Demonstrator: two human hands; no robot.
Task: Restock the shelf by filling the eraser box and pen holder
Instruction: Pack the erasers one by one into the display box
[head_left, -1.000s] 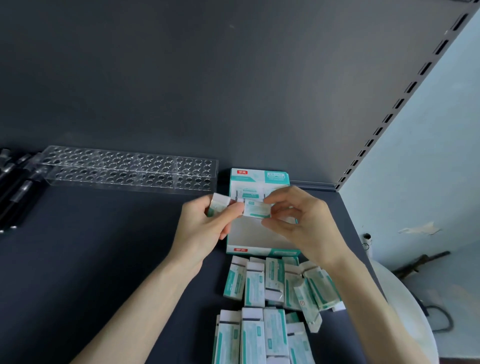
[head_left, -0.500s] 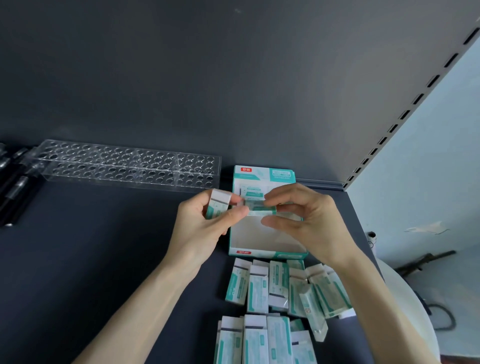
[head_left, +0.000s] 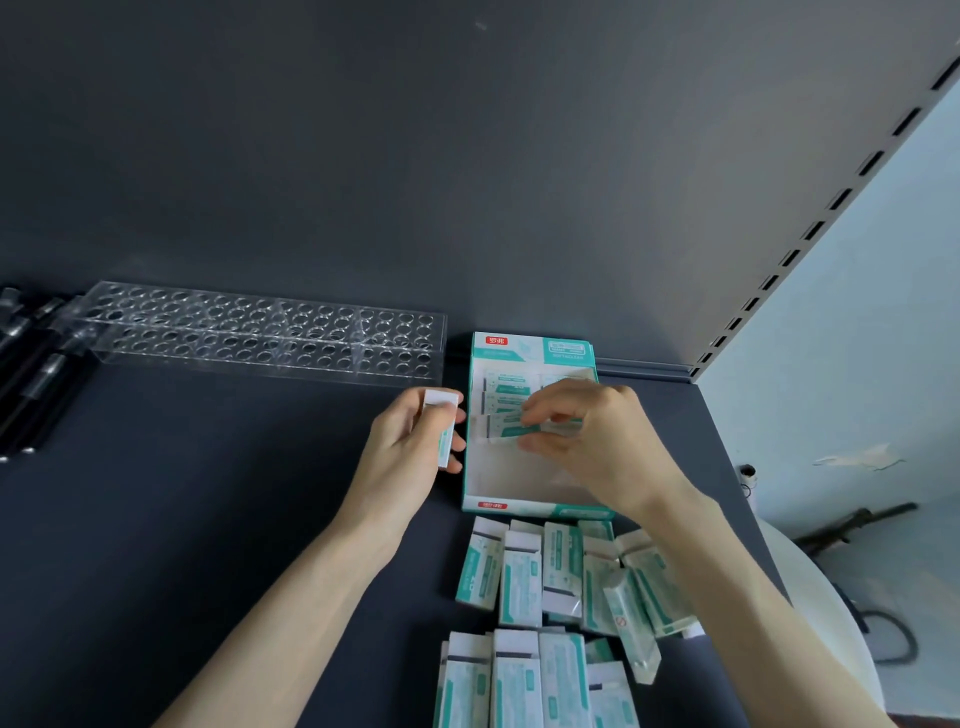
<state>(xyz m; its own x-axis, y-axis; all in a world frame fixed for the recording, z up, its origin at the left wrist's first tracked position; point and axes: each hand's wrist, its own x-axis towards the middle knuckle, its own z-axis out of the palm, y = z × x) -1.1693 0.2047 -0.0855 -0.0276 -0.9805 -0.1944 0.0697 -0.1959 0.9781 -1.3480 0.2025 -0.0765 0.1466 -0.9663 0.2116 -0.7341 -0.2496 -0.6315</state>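
A teal and white eraser box (head_left: 480, 467) lies open on the dark shelf, with a few wrapped erasers (head_left: 504, 387) stacked at its far end. My right hand (head_left: 597, 447) reaches into the box and pinches one eraser (head_left: 506, 428) against that stack. Just left of the box, my left hand (head_left: 410, 452) grips another wrapped eraser (head_left: 444, 426) upright. Several loose erasers (head_left: 524, 577) lie in rows in front of the box. A clear acrylic pen holder (head_left: 260, 338) with many round holes stands at the back left, with no pens in it.
Black pens (head_left: 31, 374) lie at the far left next to the holder. The dark back wall rises behind. A slotted shelf upright (head_left: 810, 234) runs along the right, where the shelf surface ends. A white round object (head_left: 841, 623) sits beyond that edge.
My right hand took an eraser from between both hands and lowered it into the box. My left hand drew back to the left, still holding its eraser.
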